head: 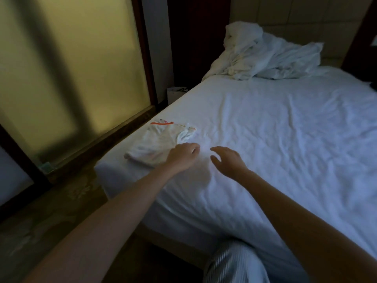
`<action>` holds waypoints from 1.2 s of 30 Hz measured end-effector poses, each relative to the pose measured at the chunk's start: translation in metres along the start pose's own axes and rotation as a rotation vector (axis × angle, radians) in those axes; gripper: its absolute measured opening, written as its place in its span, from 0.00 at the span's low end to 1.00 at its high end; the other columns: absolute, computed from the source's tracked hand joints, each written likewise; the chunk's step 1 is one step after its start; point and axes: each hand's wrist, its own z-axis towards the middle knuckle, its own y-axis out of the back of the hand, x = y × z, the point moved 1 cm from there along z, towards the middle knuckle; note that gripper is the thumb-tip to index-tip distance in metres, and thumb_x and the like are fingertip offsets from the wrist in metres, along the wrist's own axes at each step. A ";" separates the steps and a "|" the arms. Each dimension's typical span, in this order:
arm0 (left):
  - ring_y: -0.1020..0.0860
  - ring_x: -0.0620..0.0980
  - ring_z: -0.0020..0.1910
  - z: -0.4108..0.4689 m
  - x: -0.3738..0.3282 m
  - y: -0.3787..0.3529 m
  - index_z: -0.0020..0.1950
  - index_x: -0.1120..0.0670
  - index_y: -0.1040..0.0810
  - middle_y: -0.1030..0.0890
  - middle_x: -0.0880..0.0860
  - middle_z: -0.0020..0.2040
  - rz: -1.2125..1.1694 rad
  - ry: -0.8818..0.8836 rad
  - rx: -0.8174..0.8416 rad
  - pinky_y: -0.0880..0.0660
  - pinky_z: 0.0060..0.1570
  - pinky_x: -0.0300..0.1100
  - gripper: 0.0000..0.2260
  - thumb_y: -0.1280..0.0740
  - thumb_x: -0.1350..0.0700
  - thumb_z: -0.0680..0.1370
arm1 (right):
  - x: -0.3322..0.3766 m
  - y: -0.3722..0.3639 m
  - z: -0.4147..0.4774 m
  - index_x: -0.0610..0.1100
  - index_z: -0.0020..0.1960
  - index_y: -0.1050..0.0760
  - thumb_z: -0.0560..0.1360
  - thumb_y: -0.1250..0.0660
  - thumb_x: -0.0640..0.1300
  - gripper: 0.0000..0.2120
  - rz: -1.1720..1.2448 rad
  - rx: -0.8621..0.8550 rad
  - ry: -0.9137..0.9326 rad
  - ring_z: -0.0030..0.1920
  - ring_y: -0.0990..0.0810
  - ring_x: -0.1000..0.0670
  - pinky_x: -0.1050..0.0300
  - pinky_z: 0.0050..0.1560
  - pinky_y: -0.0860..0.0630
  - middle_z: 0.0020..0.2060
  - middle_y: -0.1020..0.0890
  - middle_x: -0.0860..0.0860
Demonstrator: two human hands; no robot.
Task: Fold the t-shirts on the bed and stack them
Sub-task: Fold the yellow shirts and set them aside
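A folded white t-shirt (155, 144) with an orange stripe at its far end lies near the bed's left corner. My left hand (182, 155) hovers over the shirt's right edge with loosely curled fingers and holds nothing. My right hand (227, 160) hangs a short way to the right, above the bare white sheet (285, 129), its fingers relaxed and spread. Whether either hand touches the fabric is unclear in the dim light.
A crumpled white duvet and pillow pile (265, 56) sits at the head of the bed. A frosted glass partition (71, 78) stands left of the bed. A white bag (175, 94) rests on the floor by the bed. A striped trouser knee (234, 264) presses against the bed's near edge.
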 end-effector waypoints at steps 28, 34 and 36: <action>0.22 0.51 0.55 -0.056 -0.444 -0.196 0.54 0.51 0.19 0.18 0.51 0.53 -0.469 -0.488 0.382 0.27 0.58 0.46 0.11 0.39 0.51 0.79 | -0.308 0.193 -0.333 0.44 0.53 0.22 0.76 0.37 0.42 0.09 -0.044 -0.512 -0.587 0.47 0.20 0.39 0.49 0.48 0.24 0.46 0.17 0.44; 0.24 0.52 0.57 -0.061 -0.552 -0.231 0.56 0.54 0.21 0.20 0.53 0.57 -0.478 -0.570 0.487 0.27 0.57 0.45 0.11 0.38 0.51 0.80 | -0.375 0.227 -0.396 0.44 0.54 0.22 0.76 0.40 0.41 0.11 -0.184 -0.607 -0.737 0.50 0.21 0.42 0.50 0.50 0.28 0.50 0.18 0.46; 0.24 0.52 0.57 -0.065 -0.590 -0.243 0.58 0.56 0.21 0.20 0.54 0.57 -0.499 -0.598 0.517 0.28 0.56 0.43 0.12 0.38 0.52 0.80 | -0.404 0.239 -0.417 0.45 0.60 0.24 0.76 0.39 0.42 0.13 -0.234 -0.664 -0.846 0.57 0.25 0.41 0.50 0.56 0.32 0.57 0.21 0.45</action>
